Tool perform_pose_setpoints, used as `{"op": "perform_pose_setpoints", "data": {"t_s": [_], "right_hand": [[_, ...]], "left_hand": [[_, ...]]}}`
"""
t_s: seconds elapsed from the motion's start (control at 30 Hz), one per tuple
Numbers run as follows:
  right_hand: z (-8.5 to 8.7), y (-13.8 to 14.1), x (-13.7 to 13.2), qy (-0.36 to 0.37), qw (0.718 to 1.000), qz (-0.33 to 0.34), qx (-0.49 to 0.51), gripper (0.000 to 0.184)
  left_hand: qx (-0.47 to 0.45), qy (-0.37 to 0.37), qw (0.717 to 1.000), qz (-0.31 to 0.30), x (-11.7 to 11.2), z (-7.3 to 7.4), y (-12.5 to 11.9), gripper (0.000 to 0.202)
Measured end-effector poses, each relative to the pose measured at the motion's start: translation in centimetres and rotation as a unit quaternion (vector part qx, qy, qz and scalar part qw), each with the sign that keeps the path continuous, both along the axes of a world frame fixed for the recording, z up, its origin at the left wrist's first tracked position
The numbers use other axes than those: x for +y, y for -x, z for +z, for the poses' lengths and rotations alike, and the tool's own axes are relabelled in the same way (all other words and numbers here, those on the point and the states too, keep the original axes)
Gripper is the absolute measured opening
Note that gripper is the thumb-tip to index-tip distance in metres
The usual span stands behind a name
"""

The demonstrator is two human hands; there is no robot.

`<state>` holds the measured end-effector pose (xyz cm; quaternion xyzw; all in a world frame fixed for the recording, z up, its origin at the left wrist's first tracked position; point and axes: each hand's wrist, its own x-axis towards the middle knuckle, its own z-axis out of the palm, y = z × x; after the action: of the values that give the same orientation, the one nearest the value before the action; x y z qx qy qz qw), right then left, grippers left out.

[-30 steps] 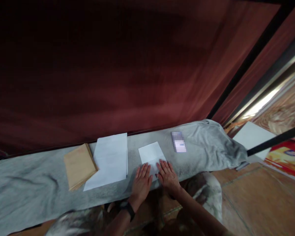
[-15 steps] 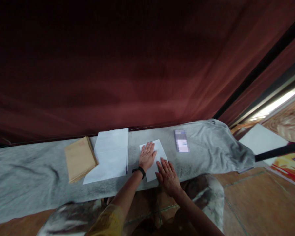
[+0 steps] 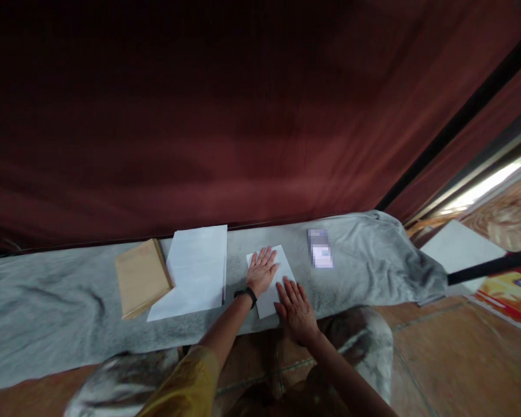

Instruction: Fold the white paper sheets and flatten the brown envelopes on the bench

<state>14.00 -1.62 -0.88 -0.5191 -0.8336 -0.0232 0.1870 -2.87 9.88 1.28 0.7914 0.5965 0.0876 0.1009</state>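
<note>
A folded sheet of white paper [image 3: 267, 302] lies flat on a grey cloth, directly in front of me. My left hand [image 3: 261, 271] rests flat on its upper left part, fingers spread, with a dark band round the wrist. At the paper's lower right edge lies my right hand [image 3: 297, 310], palm down, its fingers stretched out over the edge. Neither hand grips anything. Left of my hands are larger white sheets [image 3: 202, 260], stacked loosely. A pile of brown envelopes [image 3: 141, 275] overlaps their left side.
The grey cloth [image 3: 69, 301] covers a long, narrow bench. A blurred-out phone-like item [image 3: 321, 249] lies to the right. Behind the bench hangs a dark red curtain [image 3: 243, 145]. A black bar [image 3: 495, 266] and a white board [image 3: 464, 249] stand at the right, above the tiled floor [image 3: 460, 347].
My left hand has shifted very slightly up and to the right on the folded paper. My right hand stays almost in the same place at its edge.
</note>
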Motion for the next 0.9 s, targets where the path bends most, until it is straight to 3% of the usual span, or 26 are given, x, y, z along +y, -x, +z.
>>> {"op": "perform_pose_setpoints", "data": {"t_s": [0.2,0.37,0.47,0.57,0.67,0.77,0.9], "right_hand": [[-0.3,-0.1,0.1,-0.011,1.0,0.007,0.015,0.057],[-0.3,-0.2,0.2,0.005,1.0,0.015,0.018,0.056],[-0.2,-0.4,0.4,0.019,0.999,0.023,0.021,0.055],[0.1,-0.9,0.9,0.028,0.998,0.019,0.051,0.055],[0.7,-1.5,1.5,0.012,0.995,-0.015,0.1,0.059],[1.3,-1.3,1.9,-0.004,0.989,-0.033,0.145,0.062],[1.2,0.8,1.4,0.018,0.986,0.009,0.167,0.062]], "left_hand": [[-0.033,0.028,0.997,0.056,2.5,2.1,0.2,0.048],[-0.099,0.071,0.987,0.101,5.3,3.5,0.2,0.028],[-0.171,0.109,0.97,0.132,6.3,4.4,1.3,0.014],[-0.271,0.131,0.937,0.176,5.8,5.4,3.6,0.014],[-0.387,0.123,0.881,0.244,3.1,6.1,6.5,0.015],[-0.512,0.116,0.79,0.316,-1.4,5.9,8.1,0.011],[-0.653,0.132,0.646,0.373,-7.5,4.0,5.8,0.016]]}}
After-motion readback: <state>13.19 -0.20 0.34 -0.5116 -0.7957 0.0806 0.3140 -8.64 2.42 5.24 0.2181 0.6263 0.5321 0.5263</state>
